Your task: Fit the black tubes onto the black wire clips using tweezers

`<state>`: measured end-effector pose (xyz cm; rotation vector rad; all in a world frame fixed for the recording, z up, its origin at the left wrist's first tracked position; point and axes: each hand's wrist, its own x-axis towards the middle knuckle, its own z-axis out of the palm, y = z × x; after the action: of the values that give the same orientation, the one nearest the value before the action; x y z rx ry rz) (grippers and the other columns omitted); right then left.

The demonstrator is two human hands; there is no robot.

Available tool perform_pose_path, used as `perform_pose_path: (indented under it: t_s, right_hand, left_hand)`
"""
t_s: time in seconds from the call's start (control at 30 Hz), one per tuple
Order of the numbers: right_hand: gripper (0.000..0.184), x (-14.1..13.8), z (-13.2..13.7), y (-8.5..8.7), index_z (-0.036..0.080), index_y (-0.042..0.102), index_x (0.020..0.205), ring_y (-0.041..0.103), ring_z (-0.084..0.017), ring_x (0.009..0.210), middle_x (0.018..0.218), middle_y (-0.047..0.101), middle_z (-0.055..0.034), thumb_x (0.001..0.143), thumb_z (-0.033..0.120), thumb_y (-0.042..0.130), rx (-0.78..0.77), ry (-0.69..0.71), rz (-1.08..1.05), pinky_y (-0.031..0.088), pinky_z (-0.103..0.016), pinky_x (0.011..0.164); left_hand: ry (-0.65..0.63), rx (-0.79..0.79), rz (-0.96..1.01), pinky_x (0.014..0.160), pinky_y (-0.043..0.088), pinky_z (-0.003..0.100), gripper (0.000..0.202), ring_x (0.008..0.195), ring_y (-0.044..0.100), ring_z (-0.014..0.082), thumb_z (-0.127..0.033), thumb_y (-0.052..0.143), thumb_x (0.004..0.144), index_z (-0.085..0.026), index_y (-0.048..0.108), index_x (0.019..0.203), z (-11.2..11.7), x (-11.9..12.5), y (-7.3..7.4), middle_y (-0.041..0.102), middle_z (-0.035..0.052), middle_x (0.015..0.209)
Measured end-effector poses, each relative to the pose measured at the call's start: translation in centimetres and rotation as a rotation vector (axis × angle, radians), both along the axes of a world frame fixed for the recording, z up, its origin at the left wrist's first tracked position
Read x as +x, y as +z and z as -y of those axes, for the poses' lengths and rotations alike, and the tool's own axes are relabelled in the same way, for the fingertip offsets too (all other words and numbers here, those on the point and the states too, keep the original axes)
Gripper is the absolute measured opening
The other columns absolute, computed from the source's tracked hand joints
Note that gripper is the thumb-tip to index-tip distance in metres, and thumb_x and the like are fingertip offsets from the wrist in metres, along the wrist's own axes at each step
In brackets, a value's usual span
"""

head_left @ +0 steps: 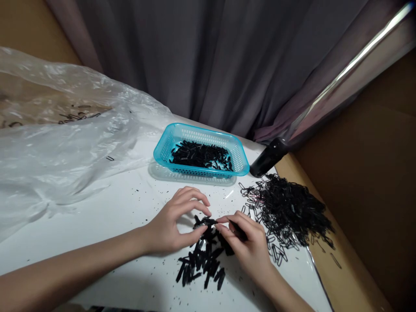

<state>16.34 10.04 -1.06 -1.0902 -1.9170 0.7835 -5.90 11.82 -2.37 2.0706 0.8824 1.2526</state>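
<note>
A small black plastic piece [205, 222] is pinched between the fingertips of the left hand [172, 225] and the right hand [248, 245], just above a loose heap of flat black plastic strips [203, 260] on the white worktop [130, 208]. Both hands are narrowed to a fingertip pinch on that piece; a further dark strip appears to be tucked under the right hand's fingers, though how it is held cannot be told.

A tangled pile of thin black wire clips [289, 212] lies just to the right of the right hand, some loops touching its edge. These could be snagged by the wrist or dragged into the strip heap, so that the two kinds are mixed. The pinched piece is small and could be dropped among the black crumbs scattered on the worktop, where it is hard to pick out in the dim light. The turquoise perforated plastic basket [162, 151], part filled with black pieces, stands beyond the hands near the far edge. The crumpled clear plastic bag [65, 143] at the left could be swept by the left forearm.
</note>
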Motion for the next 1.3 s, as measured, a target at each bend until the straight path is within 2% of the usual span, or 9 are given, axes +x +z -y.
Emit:
perform_pose_path:
  t_s: [0.27,0.4,0.67,0.73,0.83,0.97,1.1,1.2,1.3]
  right_hand:
    - [0.015,-0.1,-0.3,0.4,0.022,0.072,0.1,0.063,-0.016,0.069,0.081,0.07,-0.0023,0.093,0.033,0.064,-0.115,-0.048,0.032,0.05,-0.026,0.062]
    - [0.022,0.3,-0.9,0.6,0.022,0.07,0.107,0.067,-0.019,0.083,0.095,0.074,-0.0053,0.094,0.037,0.062,-0.171,-0.105,0.07,0.052,-0.028,0.072]
    - [0.022,1.1,-1.6,0.6,0.022,0.069,0.107,0.07,-0.024,0.096,0.105,0.076,-0.0072,0.095,0.038,0.06,-0.184,-0.069,0.155,0.053,-0.03,0.076]
    - [0.022,1.1,-1.5,0.6,0.022,0.069,0.108,0.071,-0.024,0.097,0.107,0.075,-0.0075,0.095,0.037,0.059,-0.181,-0.053,0.16,0.054,-0.03,0.076]
    - [0.022,1.0,-1.4,0.7,0.022,0.069,0.108,0.07,-0.024,0.098,0.108,0.075,-0.0074,0.096,0.037,0.059,-0.187,-0.044,0.163,0.054,-0.031,0.079]
    - [0.021,1.1,-1.5,0.8,0.022,0.068,0.108,0.069,-0.024,0.1,0.108,0.074,-0.0071,0.096,0.037,0.058,-0.189,-0.054,0.168,0.053,-0.032,0.082]
    - [0.021,1.2,-1.5,0.7,0.023,0.068,0.108,0.069,-0.025,0.1,0.108,0.074,-0.0073,0.096,0.036,0.058,-0.186,-0.049,0.176,0.053,-0.033,0.083]
    - [0.02,1.1,-1.6,0.5,0.022,0.069,0.108,0.069,-0.024,0.1,0.108,0.075,-0.0073,0.095,0.035,0.059,-0.181,-0.042,0.169,0.053,-0.033,0.084]
    - [0.018,0.8,-1.4,0.4,0.022,0.069,0.106,0.069,-0.023,0.099,0.106,0.075,-0.0067,0.095,0.034,0.06,-0.197,-0.019,0.143,0.053,-0.033,0.085]
  left_hand:
    - [0.191,0.045,-0.174,0.099,0.036,0.044,0.006,0.101,0.063,0.0277,-0.03,0.071,0.087,-0.027,0.076,0.084,-0.8,0.0,-0.3,0.075,0.0054,0.099]
    - [0.335,-0.105,-0.16,0.101,0.033,0.047,0.009,0.102,0.063,0.0285,-0.033,0.071,0.087,-0.026,0.076,0.085,-2.3,-0.6,-0.7,0.075,0.0055,0.101]
    - [0.339,-0.26,-0.201,0.092,0.041,0.04,0.016,0.094,0.064,0.0263,-0.036,0.071,0.085,-0.021,0.067,0.083,-3.6,-1.4,-1.4,0.072,0.0042,0.093]
    - [0.297,-0.243,-0.23,0.093,0.039,0.04,0.015,0.097,0.063,0.0262,-0.036,0.066,0.088,-0.021,0.065,0.088,-3.5,-1.4,-1.2,0.071,0.0041,0.096]
    - [0.107,-0.205,-0.332,0.098,0.032,0.042,0.009,0.103,0.059,0.0267,-0.029,0.058,0.09,-0.023,0.065,0.093,-2.9,-1.3,-0.6,0.069,0.0041,0.101]
    - [-0.081,-0.191,-0.47,0.103,0.024,0.045,0.018,0.107,0.055,0.0282,-0.015,0.059,0.075,-0.023,0.063,0.091,-2.3,-1.3,0.0,0.063,0.0046,0.103]
    - [-0.117,-0.196,-0.461,0.101,0.023,0.044,0.016,0.103,0.055,0.0264,-0.012,0.059,0.072,-0.022,0.062,0.085,-2.3,-1.3,-0.4,0.061,0.0034,0.097]
    - [-0.115,-0.242,-0.394,0.099,0.024,0.042,0.004,0.096,0.058,0.0241,-0.02,0.062,0.082,-0.022,0.065,0.084,-2.3,-1.2,-0.8,0.065,0.0025,0.092]
    - [-0.124,-0.325,-0.314,0.097,0.03,0.039,0.01,0.088,0.06,0.0219,-0.03,0.062,0.09,-0.023,0.07,0.088,-2.1,-0.9,-0.8,0.071,0.0021,0.087]
